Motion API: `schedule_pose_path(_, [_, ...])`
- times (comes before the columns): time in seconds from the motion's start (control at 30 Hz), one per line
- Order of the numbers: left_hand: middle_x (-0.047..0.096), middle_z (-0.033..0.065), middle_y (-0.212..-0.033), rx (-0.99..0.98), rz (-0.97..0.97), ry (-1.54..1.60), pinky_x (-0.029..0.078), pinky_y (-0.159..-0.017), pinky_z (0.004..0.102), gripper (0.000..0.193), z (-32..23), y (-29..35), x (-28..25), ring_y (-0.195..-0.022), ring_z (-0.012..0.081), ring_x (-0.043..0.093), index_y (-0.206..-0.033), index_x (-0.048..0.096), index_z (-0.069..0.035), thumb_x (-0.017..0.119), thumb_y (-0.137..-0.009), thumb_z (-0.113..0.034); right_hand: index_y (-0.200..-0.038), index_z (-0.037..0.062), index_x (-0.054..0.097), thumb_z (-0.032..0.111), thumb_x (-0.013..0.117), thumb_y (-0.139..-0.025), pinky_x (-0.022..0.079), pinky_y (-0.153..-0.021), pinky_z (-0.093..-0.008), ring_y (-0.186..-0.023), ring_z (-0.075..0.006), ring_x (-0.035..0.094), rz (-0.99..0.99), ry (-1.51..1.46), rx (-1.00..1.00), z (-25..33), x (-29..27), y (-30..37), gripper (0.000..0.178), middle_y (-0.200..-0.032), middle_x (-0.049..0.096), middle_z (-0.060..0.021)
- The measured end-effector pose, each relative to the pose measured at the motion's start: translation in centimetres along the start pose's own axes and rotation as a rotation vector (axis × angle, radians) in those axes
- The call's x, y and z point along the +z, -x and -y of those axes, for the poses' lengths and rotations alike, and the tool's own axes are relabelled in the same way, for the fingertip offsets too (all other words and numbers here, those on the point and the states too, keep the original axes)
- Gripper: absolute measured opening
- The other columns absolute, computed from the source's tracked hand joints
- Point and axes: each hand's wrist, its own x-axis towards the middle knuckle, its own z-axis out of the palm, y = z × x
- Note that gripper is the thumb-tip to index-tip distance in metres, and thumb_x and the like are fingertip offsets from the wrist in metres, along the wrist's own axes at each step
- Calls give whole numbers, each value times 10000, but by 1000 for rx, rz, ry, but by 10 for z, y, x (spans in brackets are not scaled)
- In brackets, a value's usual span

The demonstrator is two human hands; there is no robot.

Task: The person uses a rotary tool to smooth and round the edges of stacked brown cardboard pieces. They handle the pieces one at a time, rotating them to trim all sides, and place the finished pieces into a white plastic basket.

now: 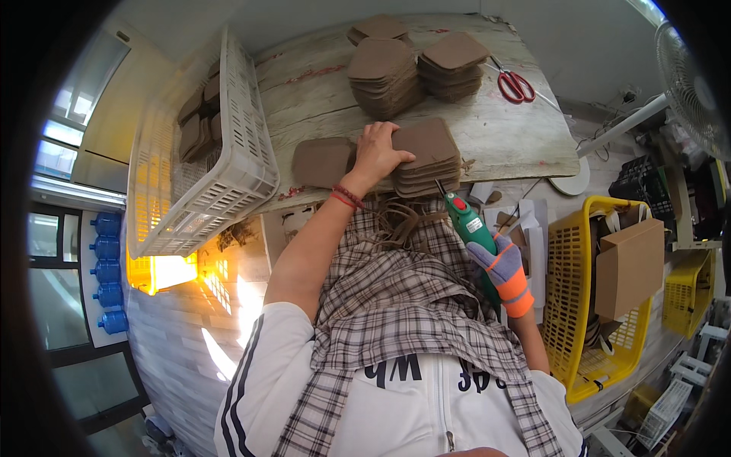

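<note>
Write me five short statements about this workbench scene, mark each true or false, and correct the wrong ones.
1. The right hand grips a green tool. True.
2. The left hand is gloved. False: it is bare.
3. The scissors have red handles. True.
4. The white crate is right of the table. False: it is on the left.
5. The left hand touches a stack of brown pieces. True.
</note>
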Motion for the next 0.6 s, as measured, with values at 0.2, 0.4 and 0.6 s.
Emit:
schedule_pose_path(0.2, [542,73,-1007,-66,-82,331,427,-817,376,381,-6,3,-11,-955,250,509,-944,502,-37,764,-699,-166,-977,-9,593,270,717,-793,432,-519,-228,-574,-70,540,-22,3,12,8,2,-3,357,-683,606,-15])
schedule_pose_path(0.4, [557,79,-1098,-419,-321,1734,455,-918,354,260,-48,21,-23,-1016,215,545,-1037,496,-42,625,-823,29,-991,-5,591,265,718,-793,418,-501,-210,-570,-52,535,-87,-10,-95,5,6,-16,358,-688,607,-18])
schedule_pose_path(0.6, [539,103,-1205,-442,-397,2262,435,-991,393,382,-71,22,-5,-1129,242,514,-1181,486,-51,602,-829,44,-1016,-14,585,234,731,-790,412,-482,-198,-552,-50,531,-148,-111,-152,41,22,-17,365,-687,603,-11])
